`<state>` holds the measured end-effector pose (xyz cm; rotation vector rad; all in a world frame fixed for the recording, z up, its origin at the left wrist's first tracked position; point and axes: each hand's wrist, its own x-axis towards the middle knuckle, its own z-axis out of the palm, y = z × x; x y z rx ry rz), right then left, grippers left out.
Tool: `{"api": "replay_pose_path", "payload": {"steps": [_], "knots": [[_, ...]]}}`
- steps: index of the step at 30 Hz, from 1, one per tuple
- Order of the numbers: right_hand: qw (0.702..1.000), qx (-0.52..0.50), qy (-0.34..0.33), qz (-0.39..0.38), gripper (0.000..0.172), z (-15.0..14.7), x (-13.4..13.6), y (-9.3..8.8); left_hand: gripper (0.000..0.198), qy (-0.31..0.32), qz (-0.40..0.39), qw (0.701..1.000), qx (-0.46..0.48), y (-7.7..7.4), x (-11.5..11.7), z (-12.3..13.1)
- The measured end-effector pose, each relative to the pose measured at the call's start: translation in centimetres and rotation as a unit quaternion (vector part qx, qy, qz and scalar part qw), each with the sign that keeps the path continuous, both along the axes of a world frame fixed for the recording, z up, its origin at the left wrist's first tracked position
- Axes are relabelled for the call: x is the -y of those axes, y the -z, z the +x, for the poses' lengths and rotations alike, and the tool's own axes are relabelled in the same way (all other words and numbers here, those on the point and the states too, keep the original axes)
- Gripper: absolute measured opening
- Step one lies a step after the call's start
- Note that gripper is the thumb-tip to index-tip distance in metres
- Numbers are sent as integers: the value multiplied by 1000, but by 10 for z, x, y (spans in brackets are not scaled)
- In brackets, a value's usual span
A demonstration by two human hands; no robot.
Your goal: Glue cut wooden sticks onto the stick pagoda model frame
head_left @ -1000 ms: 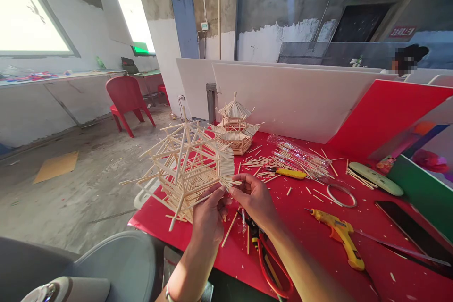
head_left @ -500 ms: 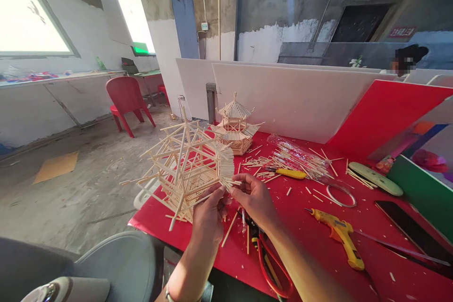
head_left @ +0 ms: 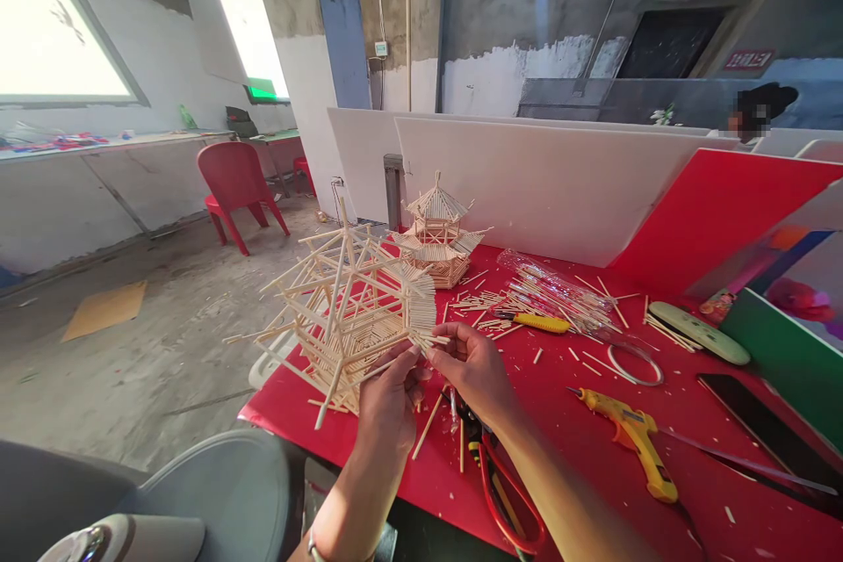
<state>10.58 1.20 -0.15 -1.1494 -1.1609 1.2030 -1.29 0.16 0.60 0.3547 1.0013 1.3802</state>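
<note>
Reaching arms: Both bare arms are stretching forward from the bottom edge, and the two hands are meeting near the front edge of the red tabletop.
Left hand: The left hand is leaning up and to the right, with its thumb on top and its other fingers curling under.
Left grip: It is closing on the right corner of the big stick frame, with no wide gap showing.
Right hand: The right hand is coming in from the other side, bending at the wrist, with its knuckles facing up.
Right grip: Its thumb and first finger are pinching some little stick ends at that same corner. I am not able to tell if those sticks are loose.
Stick frame: It is standing on the left part of the tabletop, and some long sticks are poking out past the edge.
Little tower: A smaller stick tower is standing just behind the frame.
Tools: Red-handled pliers are lying below the right hand. A yellow knife is resting near a bag of sticks. A yellow glue gun is lying to the right.
Far side: White boards are standing behind everything, and a red chair is sitting on the floor.
</note>
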Motion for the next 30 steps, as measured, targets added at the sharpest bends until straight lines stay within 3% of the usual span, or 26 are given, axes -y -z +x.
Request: {"api": "replay_pose_path", "payload": {"steps": [30], "knots": [[1000, 4, -7, 3, 29, 2, -1, 3, 31, 8, -19, 1000, 13, 1, 2, -1]]}}
